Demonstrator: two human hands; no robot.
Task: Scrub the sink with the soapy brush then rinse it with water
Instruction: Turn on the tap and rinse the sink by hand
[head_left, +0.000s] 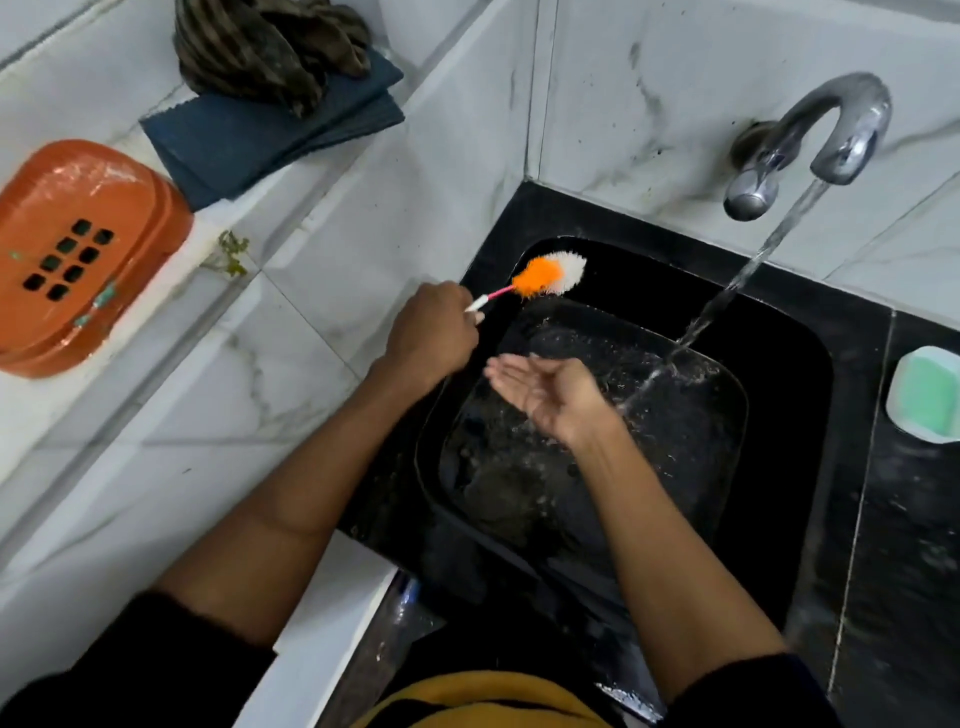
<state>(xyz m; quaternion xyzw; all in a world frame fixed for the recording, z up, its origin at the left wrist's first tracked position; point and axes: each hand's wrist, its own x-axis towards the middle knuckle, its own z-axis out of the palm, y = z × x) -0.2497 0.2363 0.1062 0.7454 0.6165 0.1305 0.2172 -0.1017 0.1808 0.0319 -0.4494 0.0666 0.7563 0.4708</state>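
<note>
A black sink (795, 395) sits in a black counter, its wet basin flecked with water. The chrome tap (810, 140) on the back wall is running, and its stream (748, 270) lands in the basin just right of my right hand. My left hand (431, 338) grips the pink-and-white handle of a brush, whose orange and white bristle head (550, 274) is lifted over the sink's far left corner. My right hand (545, 395) hovers over the basin, palm up, fingers apart, holding nothing.
An orange plastic basket (78, 260) lies upside down on the white marble ledge at left. Folded dark blue cloths (270, 130) with a brown striped rag (265, 47) on top sit further back. A soap dish with green soap (927, 395) rests on the counter at right.
</note>
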